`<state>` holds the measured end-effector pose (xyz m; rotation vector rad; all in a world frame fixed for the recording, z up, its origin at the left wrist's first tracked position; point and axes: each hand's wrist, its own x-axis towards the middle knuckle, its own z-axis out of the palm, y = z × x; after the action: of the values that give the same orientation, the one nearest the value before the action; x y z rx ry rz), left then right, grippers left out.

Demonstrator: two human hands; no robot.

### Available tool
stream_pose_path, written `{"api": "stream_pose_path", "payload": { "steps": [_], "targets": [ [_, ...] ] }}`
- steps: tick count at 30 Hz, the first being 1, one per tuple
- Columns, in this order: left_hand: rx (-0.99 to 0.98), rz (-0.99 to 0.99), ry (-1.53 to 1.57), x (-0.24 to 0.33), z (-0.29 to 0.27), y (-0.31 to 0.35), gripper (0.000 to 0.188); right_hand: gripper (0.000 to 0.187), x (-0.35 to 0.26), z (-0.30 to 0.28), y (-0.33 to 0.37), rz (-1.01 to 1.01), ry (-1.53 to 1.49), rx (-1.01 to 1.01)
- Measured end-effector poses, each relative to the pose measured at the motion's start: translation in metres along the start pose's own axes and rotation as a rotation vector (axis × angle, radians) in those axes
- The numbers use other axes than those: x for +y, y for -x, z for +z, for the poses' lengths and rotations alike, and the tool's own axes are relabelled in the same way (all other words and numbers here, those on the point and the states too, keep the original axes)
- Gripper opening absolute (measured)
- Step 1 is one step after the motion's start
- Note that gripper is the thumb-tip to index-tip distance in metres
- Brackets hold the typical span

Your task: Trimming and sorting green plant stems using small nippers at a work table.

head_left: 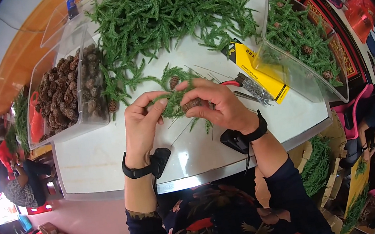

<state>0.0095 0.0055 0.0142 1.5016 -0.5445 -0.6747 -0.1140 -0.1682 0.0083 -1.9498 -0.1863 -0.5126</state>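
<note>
Over the near middle of the table, my left hand [144,115] pinches a green artificial pine sprig [175,101] between thumb and fingers. My right hand [217,101] closes around a brown pine cone [192,104] beside that sprig, its fingertips at the greenery. Thin stems or wires poke out below my fingers. Just beyond the hands lies another sprig with a pine cone [174,82] on it. Right of my right hand are red-handled pliers [231,83], partly hidden, and loose thin wires [210,72]. Dark straps with black devices circle both wrists.
A large heap of green sprigs [160,16] covers the far table. Left stands a clear bin [69,134] of pine cones; right, another clear bin [307,89] holds sprigs with cones. A yellow package [262,71] lies by small grey metal pieces [255,90]. Other people sit at both sides.
</note>
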Motion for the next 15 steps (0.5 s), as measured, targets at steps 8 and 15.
{"api": "stream_pose_path", "payload": {
  "steps": [8,15],
  "targets": [
    [0.132,0.07,-0.009,-0.001,0.005,0.001,0.017,0.02,-0.01,0.001,0.003,-0.023,-0.271,0.124],
    [0.166,0.145,-0.202,-0.001,0.01,0.001,0.016,0.021,-0.014,0.019,0.007,-0.014,-0.214,0.073]
  ]
}}
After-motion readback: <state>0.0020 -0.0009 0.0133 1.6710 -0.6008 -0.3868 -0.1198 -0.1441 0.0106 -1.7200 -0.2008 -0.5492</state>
